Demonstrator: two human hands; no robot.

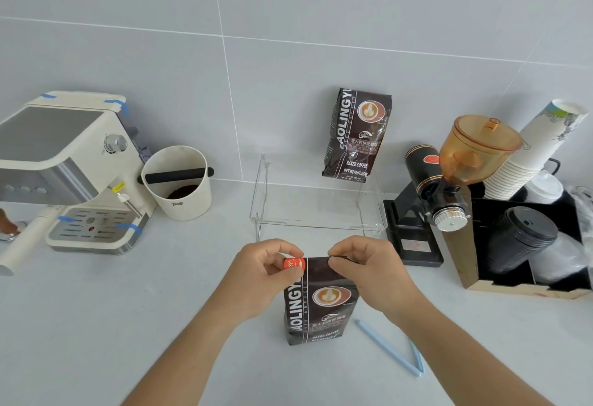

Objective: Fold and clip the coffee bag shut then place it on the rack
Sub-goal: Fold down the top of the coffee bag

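A dark brown coffee bag stands upright on the grey counter in front of me. My left hand pinches the left end of its folded top, where an orange patch shows. My right hand pinches the right end of the same fold. A light blue clip lies open in a V on the counter to the right of the bag, untouched. A clear acrylic rack stands just behind the bag, with a second, identical coffee bag on it leaning against the wall.
A cream espresso machine and a cream knock box stand at the left. At the right are a black grinder with an amber hopper and a wooden organiser holding paper cups and black lids.
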